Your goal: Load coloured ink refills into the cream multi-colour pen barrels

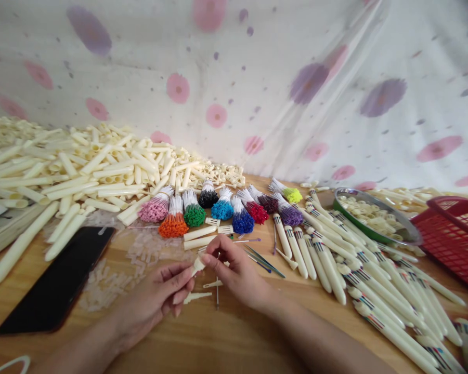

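Observation:
Near the table's front, my left hand (166,291) is closed on a small cream plastic pen part (197,266). My right hand (236,272) pinches the same part from the other side, its fingertips partly hiding it. Just beneath my hands lie a cream clip-like piece (198,296) and a thin refill (217,295). Behind my fingers are short cream barrel pieces (198,242). Farther back stand bundles of coloured refills, among them orange (173,226), green (194,214) and blue (242,219).
A black phone (58,283) and clear plastic tubes (107,285) lie left. Cream barrels (101,171) are heaped at the back left. Multicolour pens (378,280) spread across the right, near a green-sided bowl (349,222) and a red basket (452,244). A flowered sheet (257,67) hangs behind.

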`<state>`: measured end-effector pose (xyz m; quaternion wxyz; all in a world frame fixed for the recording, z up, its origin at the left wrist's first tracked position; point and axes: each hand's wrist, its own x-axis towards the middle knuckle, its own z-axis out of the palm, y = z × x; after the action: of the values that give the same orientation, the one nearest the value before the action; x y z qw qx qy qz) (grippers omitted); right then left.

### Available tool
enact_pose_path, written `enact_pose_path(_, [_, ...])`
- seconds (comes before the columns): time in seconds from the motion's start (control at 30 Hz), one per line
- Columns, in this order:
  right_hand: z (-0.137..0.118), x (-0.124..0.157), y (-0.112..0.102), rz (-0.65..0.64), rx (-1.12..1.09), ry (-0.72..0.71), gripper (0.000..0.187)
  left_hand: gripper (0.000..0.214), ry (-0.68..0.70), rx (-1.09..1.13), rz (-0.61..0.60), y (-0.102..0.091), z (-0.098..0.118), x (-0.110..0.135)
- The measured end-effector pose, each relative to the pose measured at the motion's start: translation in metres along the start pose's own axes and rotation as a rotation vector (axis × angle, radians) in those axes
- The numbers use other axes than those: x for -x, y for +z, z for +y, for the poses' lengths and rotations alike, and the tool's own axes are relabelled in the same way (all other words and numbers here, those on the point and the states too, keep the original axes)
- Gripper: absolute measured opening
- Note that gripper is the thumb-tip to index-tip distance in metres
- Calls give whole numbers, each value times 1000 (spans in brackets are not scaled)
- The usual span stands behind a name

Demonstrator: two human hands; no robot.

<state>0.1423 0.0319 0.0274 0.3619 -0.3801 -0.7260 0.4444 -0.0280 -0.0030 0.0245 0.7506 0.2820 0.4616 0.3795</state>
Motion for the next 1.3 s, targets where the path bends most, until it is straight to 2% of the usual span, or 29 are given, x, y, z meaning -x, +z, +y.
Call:
enact_pose_path(0.1, [-3,0,-7,-124,203,-45,17,32,34,-122,-1,-1,-3,0])
enact_pose_path(0.2, [-2,-1,-9,-189,375,-96,23,38,123,-268,10,-4,-7,-3])
enact_pose_path(0.37, [-1,-1,-14,-258,398,-76,34,44,192,-409,46,-5,-8,-6])
enact_pose_path(0.53, [-3,-1,-18,-257,438,-171,22,42,148,-373,43,-3,-5,-4])
enact_pose_path(0.6, [-1,-1,-16,-250,516,-180,25,43,130,-363,34,-1,-4,-3])
enact_pose_path(0.7, [4,-1,-15,-221,547,-121,37,44,106,-342,27,1,-3,-3])
enact_pose_path(0.8, [4,-1,-16,-239,464,-176,29,42,100,-312,21,2,-3,-2])
enact_pose_path(0.87, [3,-2,-16,-245,485,-215,26,40,97,-302,16,2,-3,-2])
enact_pose_path(1.0, [1,-1,-13,-205,590,-94,40,41,91,-295,13,1,-3,-2])
enact_pose_path(1.03, [1,-1,-13,-202,578,-78,39,41,90,-288,17,1,-3,-2])
enact_pose_path(1.17, [-1,-1,-11,-235,548,-161,24,41,72,-274,30,2,-2,-2])
enact_pose_path(1.3, [-4,-1,-12,-238,572,-14,40,43,57,-288,15,2,-2,-3])
